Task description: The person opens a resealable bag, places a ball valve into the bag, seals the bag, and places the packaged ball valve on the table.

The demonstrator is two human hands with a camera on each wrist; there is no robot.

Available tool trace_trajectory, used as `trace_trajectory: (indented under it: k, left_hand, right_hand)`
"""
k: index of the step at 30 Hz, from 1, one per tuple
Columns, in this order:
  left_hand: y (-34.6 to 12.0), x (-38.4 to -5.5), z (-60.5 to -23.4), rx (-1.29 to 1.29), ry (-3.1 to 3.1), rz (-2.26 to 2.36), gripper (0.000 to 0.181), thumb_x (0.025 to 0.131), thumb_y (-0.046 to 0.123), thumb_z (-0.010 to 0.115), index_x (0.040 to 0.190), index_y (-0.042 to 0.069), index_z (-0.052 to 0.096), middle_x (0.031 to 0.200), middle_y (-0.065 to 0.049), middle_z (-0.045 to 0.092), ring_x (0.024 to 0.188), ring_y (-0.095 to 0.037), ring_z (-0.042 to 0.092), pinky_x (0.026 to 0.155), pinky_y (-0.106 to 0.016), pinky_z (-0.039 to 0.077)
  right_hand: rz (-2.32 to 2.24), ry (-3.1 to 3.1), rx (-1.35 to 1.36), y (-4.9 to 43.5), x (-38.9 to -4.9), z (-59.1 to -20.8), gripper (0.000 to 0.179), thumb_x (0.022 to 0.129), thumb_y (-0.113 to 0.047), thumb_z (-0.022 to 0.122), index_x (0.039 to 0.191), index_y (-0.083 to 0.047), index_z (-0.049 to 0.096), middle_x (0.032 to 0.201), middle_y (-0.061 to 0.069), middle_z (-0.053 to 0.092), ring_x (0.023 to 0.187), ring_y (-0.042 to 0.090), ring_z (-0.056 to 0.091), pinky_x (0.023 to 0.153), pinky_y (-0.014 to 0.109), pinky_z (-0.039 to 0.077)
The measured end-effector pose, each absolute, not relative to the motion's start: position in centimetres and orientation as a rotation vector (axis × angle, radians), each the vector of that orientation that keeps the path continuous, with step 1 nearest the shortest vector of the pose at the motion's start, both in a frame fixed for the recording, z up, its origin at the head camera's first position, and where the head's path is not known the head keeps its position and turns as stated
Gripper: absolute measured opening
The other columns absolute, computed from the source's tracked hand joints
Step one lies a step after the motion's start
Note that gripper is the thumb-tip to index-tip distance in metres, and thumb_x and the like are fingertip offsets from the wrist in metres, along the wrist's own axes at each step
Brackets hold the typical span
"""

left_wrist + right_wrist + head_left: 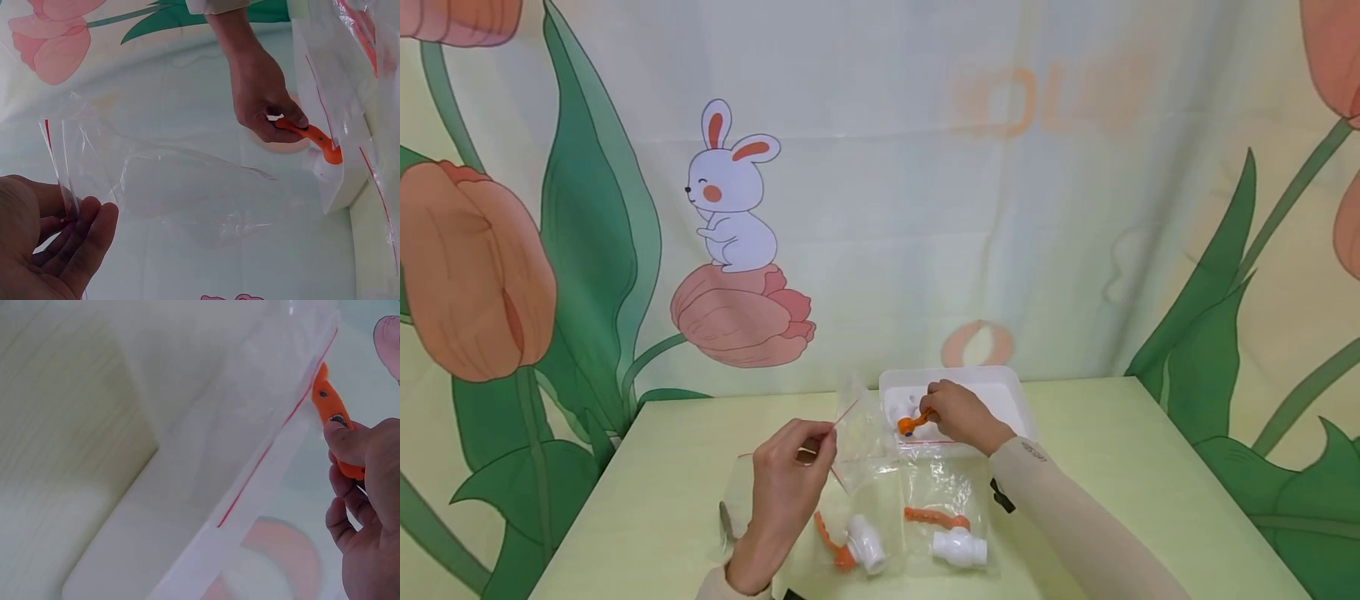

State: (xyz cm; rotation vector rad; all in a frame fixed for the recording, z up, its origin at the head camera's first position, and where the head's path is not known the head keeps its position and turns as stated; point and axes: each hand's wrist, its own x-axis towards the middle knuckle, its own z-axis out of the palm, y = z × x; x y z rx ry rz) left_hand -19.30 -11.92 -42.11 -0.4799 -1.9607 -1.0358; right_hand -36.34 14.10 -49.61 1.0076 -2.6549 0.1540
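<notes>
My left hand pinches a clear zip bag with a red strip by its edge, and the bag looks empty in the left wrist view. The right hand grips the orange handle of a white plastic ball valve. That valve is at the left side of a white tray; whether it touches the bottom cannot be told. In the right wrist view, a bag's red-striped edge partly covers the handle's far end, and the valve body is hidden.
Two bagged valves lie on the table in front of the tray, one white body at left and another at right. A grey object under clear plastic lies left of my left wrist. A printed curtain hangs behind the table.
</notes>
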Motion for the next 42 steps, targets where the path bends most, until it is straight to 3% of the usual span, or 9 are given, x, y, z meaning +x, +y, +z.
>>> trace_trajectory:
  k: [9,26,42]
  left_hand:
    - [-11.9,-19.3,-42.0,-0.463,-1.972,-1.016,0.015,0.077,-0.008,0.073,0.083,0.005,0.072,0.073,-0.001,0.068,0.059,-0.006,0.064,0.055,-0.011,0.051]
    - [-11.7,-19.5,-41.8,-0.457,-1.98,-1.012,0.014,0.077,-0.007,0.074,0.083,0.005,0.072,0.072,-0.002,0.068,0.059,-0.007,0.064,0.055,-0.012,0.052]
    - [-11.8,-20.1,-41.5,-0.412,-2.013,-1.068,0.011,0.08,-0.004,0.073,0.083,0.007,0.071,0.071,0.0,0.068,0.058,-0.008,0.064,0.055,-0.012,0.051]
  right_hand:
    - [0.191,-2.568,0.999,14.3,-36.1,-48.1,0.016,0.084,-0.003,0.074,0.09,-0.017,0.076,0.087,-0.003,0.065,0.078,0.016,0.053,0.076,0.029,0.051]
    - [0.399,-2.446,0.897,15.3,-33.0,-42.3,0.014,0.087,-0.001,0.071,0.096,-0.01,0.075,0.095,0.002,0.063,0.086,0.017,0.064,0.077,0.028,0.057]
    - [0.534,-2.092,0.874,16.3,-28.2,-36.9,0.019,0.076,0.003,0.08,0.091,-0.008,0.075,0.095,0.002,0.068,0.087,0.018,0.065,0.07,0.028,0.057]
